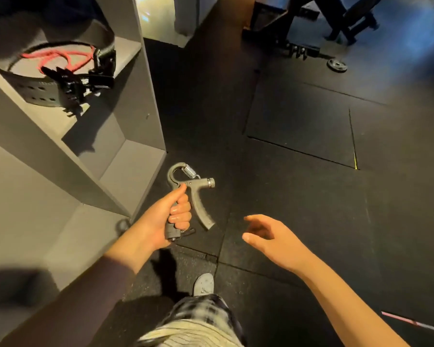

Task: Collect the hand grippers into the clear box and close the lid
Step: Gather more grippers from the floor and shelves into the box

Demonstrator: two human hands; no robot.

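Hand gripper (195, 186) is in the left hand (158, 224), up above the black floor (298, 196). The fingers (179, 216) are curled tight round one handle. The other handle sticks out to the right, and the spring is on top. The right hand (273, 236) is near, holding nothing, its fingers loose. A grey shelf (125, 96) stands to the left, with a black belt (35, 88) and a red rope (60, 57) on it.
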